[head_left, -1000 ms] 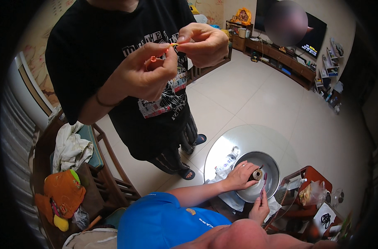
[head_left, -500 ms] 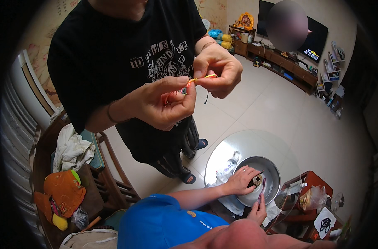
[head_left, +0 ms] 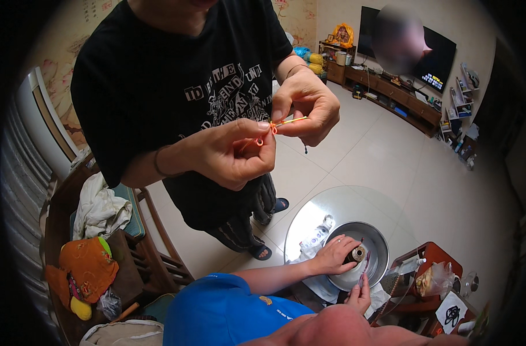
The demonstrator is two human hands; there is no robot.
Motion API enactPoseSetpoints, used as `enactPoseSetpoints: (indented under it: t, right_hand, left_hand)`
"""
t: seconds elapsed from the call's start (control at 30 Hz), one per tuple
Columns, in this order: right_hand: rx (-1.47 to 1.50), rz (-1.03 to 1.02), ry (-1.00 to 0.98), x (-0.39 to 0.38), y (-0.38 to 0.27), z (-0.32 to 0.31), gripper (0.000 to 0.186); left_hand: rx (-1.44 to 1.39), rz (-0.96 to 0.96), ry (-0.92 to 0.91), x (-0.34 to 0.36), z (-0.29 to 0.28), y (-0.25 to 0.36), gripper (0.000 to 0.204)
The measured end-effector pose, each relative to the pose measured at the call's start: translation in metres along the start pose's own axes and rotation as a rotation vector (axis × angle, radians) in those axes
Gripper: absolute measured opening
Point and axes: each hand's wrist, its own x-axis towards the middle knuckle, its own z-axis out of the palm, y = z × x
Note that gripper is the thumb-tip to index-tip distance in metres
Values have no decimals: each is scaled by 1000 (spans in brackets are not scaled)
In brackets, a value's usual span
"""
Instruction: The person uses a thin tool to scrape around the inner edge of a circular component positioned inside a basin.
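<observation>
My left hand [head_left: 335, 255] wears a ring and is closed around a dark, spool-like cylinder [head_left: 357, 254] with a brass-coloured round end, in a wide metal basin [head_left: 384, 245]. At the basin's near edge, my right hand [head_left: 358, 297] pinches a thin purplish strip or stick [head_left: 365, 266], pointing up beside the cylinder. Its exact kind is too small to make out. Opposite me stands a person in a black printed T-shirt [head_left: 176, 69]. Their two hands [head_left: 234, 153] pinch a bright orange and yellow cord [head_left: 273, 128], looped between the fingertips.
Beneath the basin is a round glass table [head_left: 309, 216] with white cloth or paper around it. A reddish-brown stand [head_left: 439, 254] with a plastic bag is at right. A wooden bench [head_left: 159, 230] with cloths lies left; a low cabinet [head_left: 390, 98] lines the far wall.
The other person's hands have shifted slightly, and their orange cord loop shows more clearly. The thin strip in my right hand sits at a slightly different angle. My left hand stays on the cylinder.
</observation>
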Motion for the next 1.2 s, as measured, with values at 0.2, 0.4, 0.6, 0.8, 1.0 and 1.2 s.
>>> enactPoseSetpoints:
  t: [0.2, 0.4, 0.6, 0.8, 1.0, 1.2]
  right_hand:
    - [-10, 39, 22, -1, 9, -1, 46]
    - [9, 44, -2, -3, 13, -1, 46]
    - [56, 65, 19, -11, 15, 0, 46]
    - [65, 54, 33, -14, 25, -1, 46]
    - [47, 37, 39, -10, 71, -1, 46]
    - [74, 29, 28, -12, 74, -2, 47]
  left_hand:
    - [-7, 12, -6, -6, 2, -4, 64]
    - [2, 12, 11, -10, 2, -2, 62]
    - [-35, 4, -4, -15, 1, 0, 64]
    - [-23, 81, -4, -23, 8, -8, 63]
    - [18, 82, -6, -47, 33, -29, 63]
    - [-4, 46, -25, -50, 35, -30, 65]
